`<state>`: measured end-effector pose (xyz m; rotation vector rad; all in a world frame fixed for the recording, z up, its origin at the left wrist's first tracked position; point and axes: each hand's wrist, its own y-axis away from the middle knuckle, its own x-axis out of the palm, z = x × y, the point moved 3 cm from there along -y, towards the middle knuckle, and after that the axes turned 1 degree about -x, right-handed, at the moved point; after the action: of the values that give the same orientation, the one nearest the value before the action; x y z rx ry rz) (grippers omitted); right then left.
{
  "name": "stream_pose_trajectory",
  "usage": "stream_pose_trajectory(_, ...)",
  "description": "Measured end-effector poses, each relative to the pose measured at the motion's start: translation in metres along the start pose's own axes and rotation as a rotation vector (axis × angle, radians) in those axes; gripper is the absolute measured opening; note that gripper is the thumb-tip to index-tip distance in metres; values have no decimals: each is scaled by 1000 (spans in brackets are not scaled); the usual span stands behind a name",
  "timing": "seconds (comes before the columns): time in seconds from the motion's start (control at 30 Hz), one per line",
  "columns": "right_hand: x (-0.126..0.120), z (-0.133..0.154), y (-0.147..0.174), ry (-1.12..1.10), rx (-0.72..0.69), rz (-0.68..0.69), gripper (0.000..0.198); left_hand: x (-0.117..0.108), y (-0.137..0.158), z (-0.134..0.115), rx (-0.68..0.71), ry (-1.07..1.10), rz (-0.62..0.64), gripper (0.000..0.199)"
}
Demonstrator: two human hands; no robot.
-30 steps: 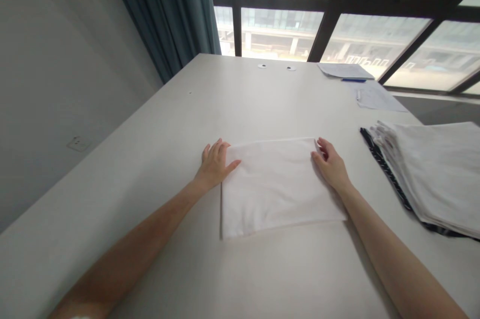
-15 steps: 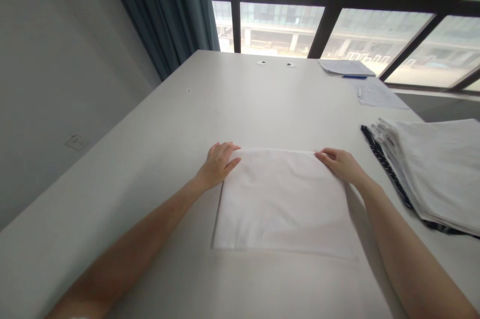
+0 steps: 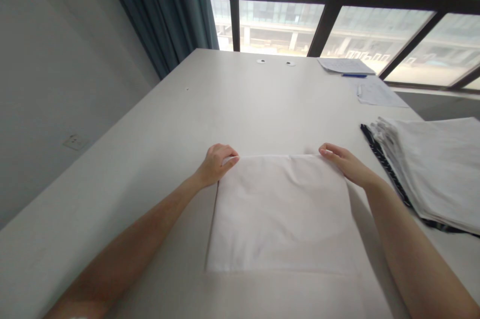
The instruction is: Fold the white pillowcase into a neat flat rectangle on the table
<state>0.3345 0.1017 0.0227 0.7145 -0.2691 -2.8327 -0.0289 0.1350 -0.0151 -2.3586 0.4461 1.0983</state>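
Near end first: your left forearm (image 3: 146,229) runs in from the near left, your right forearm (image 3: 408,239) from the near right, both over the white table (image 3: 247,109). Between them lies the white cloth (image 3: 281,214), folded flat-ish, near centre of the table. Its near edge is pale against the tabletop and hard to make out on the right; a few soft wrinkles run across the top face.

Far edge of the cloth: your left hand (image 3: 218,165) has the far left corner pinched, thumb on top and fingers curled round the far side. Your right hand (image 3: 347,164) grips the far right corner between thumb and bent fingers. Edge runs nearly straight between the two. Can't tell if it's lifted off the table.

Right of your right hand, well apart: a stack of white cloths (image 3: 442,169), edges bunched on its left, lying over a black cloth (image 3: 390,171) with white marks. On the left, a socket (image 3: 76,142) on the wall (image 3: 45,59).

Further out, far right: a loose sheet of paper (image 3: 382,95), then a blue pen (image 3: 354,75) just beside a paper pad (image 3: 343,65). Far left, a blue curtain (image 3: 168,14); behind the table, a dark-framed window (image 3: 281,24).
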Motion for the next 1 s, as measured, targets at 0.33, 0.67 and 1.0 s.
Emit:
stream_pose_trajectory(0.33, -1, -5, -4, 40, 73, -1, 47, 1, -1, 3, -80, 36, 23, 37)
stream_pose_trajectory(0.67, -19, -17, -3, 86, 25, 15, 51, 3, 0, 4, -102, 6, 19, 35)
stream_pose_trajectory(1.0, -13, -20, -6, 175, 19, 6, 55, 1, -1, 4, -65, 0, -2, 29)
